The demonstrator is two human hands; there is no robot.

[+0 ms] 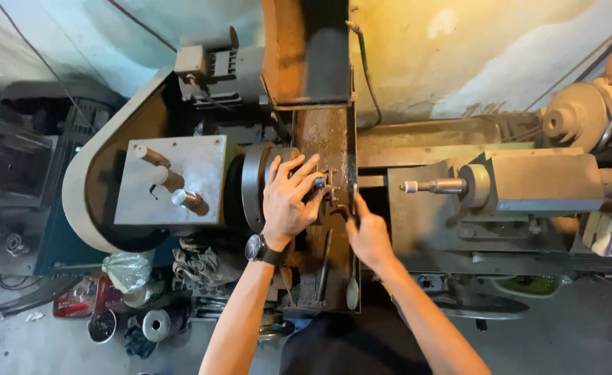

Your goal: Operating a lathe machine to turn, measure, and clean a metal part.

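Now the left hand (288,201) lies spread over the chuck (254,187), fingers splayed and touching a small dark part (319,183) just right of it. Close beside, the right hand (367,235) curls on the toolpost (341,201); its grip is hidden. Tailstock (528,184) sits well apart, right

Lathe chuck (254,186): dark, dull metal. Cross slide (323,208): rough, grimy, rust-brown metal; headstock plate (181,163): smooth, matt grey metal. Tailstock (535,182): dusty, matt cast metal with a brighter steel spindle (434,186).
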